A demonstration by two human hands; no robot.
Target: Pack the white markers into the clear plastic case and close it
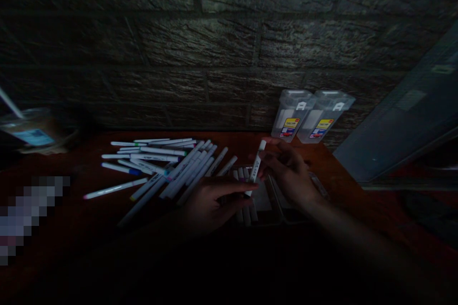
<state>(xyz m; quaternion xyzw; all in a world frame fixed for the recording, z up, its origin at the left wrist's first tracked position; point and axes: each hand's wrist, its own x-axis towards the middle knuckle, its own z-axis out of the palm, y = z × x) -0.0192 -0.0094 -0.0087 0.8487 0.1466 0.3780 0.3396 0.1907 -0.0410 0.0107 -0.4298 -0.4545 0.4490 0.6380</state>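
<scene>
Both hands hold one white marker (pixel 256 167), tilted with its top leaning right. My left hand (pixel 214 202) pinches its dark lower end between thumb and fingers. Near the upper end, the fingers of my right hand (pixel 288 171) close on it. Under the hands lies a clear plastic case (pixel 279 217) in two halves. Several markers (pixel 246 214) lie side by side in its left half, partly hidden by my left hand. To the left, a loose pile of white markers (pixel 189 167) with coloured end bands spreads over the table.
Two clear plastic boxes (pixel 291 114) with yellow and blue labels stand against the stone-block wall (pixel 229 43). A cup with a straw (pixel 32 128) is at the far left. A blurred-out patch (pixel 28 219) covers the left side. A grey panel (pixel 400 105) stands right of the wooden table (pixel 332 171).
</scene>
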